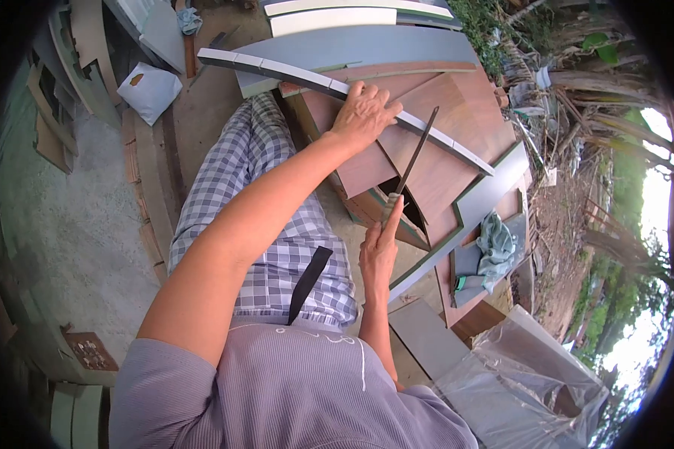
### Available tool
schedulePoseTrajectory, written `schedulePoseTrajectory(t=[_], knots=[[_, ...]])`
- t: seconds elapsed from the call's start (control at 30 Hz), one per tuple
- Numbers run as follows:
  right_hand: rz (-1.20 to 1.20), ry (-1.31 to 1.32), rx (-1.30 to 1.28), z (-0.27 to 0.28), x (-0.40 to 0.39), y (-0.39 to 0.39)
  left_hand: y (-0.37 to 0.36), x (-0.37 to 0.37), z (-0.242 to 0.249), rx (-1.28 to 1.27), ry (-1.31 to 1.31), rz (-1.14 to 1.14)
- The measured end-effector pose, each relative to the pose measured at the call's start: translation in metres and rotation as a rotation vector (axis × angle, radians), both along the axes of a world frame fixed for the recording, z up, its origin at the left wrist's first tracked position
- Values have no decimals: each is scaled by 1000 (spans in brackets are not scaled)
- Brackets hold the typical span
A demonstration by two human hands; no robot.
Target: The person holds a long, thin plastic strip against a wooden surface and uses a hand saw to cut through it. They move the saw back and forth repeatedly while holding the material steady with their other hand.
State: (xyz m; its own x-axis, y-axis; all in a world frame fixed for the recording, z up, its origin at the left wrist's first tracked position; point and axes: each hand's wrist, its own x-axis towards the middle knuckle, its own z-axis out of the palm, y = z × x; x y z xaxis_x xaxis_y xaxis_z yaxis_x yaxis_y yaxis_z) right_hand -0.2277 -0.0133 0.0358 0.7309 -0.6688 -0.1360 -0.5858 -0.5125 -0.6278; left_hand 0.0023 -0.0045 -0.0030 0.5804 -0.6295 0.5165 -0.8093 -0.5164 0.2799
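A long, narrow strip [277, 69] with a pale, jointed top face and dark side lies slantwise over brown boards. My left hand [365, 116] grips it near its middle, fingers wrapped over the top. In my right hand [380, 243] is a file-like tool [416, 155] with a long, thin, dark blade and a wrapped, greenish handle. The index finger stretches along that handle. The blade points up and away, its tip close to the strip and right of my left hand. Under both lies a brown wooden panel [434, 179] on a box [374, 217] with a dark opening.
A grey notched board [494, 187] and a crumpled green cloth [496, 243] are on the right. Clear plastic sheeting [517, 367] covers boards at lower right. Curved panels [86, 67] and a white bag [150, 91] stand at left. Plants and debris [554, 224] border the far right.
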Motion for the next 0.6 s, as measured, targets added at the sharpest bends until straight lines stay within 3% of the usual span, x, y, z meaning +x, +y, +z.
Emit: schedulePoseTrajectory(t=[0.33, 0.43, 0.6], knots=[[-29, -102, 139, 20, 83, -52, 1, 0, 3, 40, -14, 26], [-5, 51, 63, 21, 46, -23, 1, 1, 3, 55, 21, 11], [35, -9, -46, -5, -4, -3, 0, -3, 2, 27, -22, 15]])
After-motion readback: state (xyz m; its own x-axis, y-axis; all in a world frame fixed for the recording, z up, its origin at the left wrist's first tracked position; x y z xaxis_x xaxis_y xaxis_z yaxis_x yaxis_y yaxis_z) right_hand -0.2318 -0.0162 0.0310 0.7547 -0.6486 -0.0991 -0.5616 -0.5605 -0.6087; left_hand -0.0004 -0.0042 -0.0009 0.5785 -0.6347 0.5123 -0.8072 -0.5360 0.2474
